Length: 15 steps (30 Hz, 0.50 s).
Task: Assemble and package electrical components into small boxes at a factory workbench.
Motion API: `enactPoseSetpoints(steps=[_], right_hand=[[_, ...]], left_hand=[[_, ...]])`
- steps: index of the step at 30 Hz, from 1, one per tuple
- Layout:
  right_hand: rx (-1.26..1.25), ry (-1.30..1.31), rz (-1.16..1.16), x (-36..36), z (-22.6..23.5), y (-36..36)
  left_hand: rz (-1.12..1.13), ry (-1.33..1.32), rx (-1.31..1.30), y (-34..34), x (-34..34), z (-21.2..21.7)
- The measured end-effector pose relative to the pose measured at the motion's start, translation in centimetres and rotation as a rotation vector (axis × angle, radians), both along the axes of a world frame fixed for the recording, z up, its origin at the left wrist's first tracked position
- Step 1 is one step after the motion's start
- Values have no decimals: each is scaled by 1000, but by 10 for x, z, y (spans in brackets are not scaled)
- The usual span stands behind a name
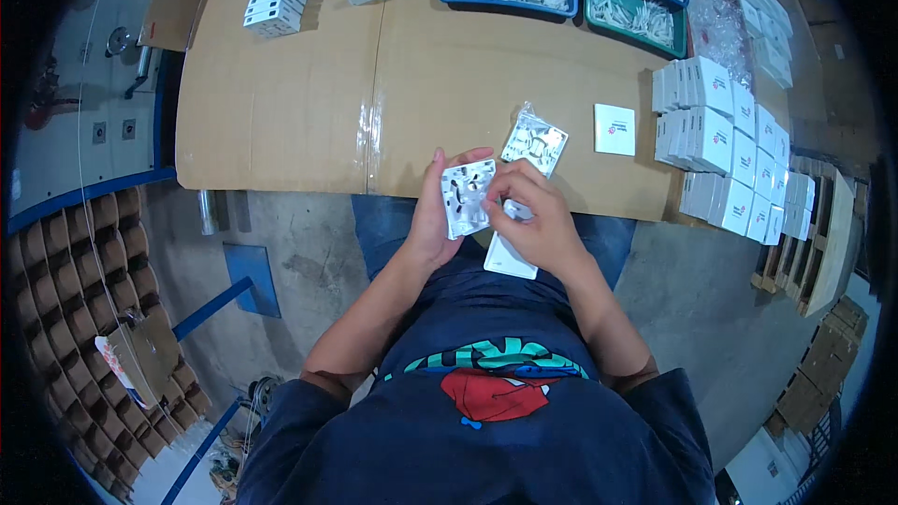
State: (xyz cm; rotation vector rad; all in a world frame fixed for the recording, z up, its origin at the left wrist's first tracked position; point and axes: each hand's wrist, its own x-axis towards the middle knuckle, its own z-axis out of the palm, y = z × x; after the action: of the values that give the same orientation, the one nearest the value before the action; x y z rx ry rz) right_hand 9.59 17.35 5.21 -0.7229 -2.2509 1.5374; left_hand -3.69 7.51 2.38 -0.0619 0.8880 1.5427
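Observation:
Over the table's near edge, my left hand [432, 220] holds up a small clear plastic bag [465, 194] of white and dark little parts, thumb along its left side. My right hand [541, 220] is closed, with thumb and fingertips at the bag's right edge; whatever is pinched there is too small to make out. Beneath the right hand is a flat white box [508, 257], partly covered by it; whether that hand touches the box I cannot tell. Just beyond, another clear bag [535, 142] of white parts lies on the cardboard-covered table [281, 112].
A single white box [615, 129] lies right of the bags. Stacked white boxes [716, 126] line the table's right edge; more white boxes [274, 11] stand far left. At the back are a blue bin [508, 7] and a green bin [617, 28] of white pieces.

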Motion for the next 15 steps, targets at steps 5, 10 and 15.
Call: enactPoseSetpoints(steps=[5,10,15], right_hand=[[-614,239,-140,7,7,19],[-74,-273,152,9,35,30],[126,-349,256,4,17,23]], left_hand=[[106,-252,37,5,-19,1],[66,-316,0,7,-29,8],[-29,-252,-31,-5,-30,-12]])
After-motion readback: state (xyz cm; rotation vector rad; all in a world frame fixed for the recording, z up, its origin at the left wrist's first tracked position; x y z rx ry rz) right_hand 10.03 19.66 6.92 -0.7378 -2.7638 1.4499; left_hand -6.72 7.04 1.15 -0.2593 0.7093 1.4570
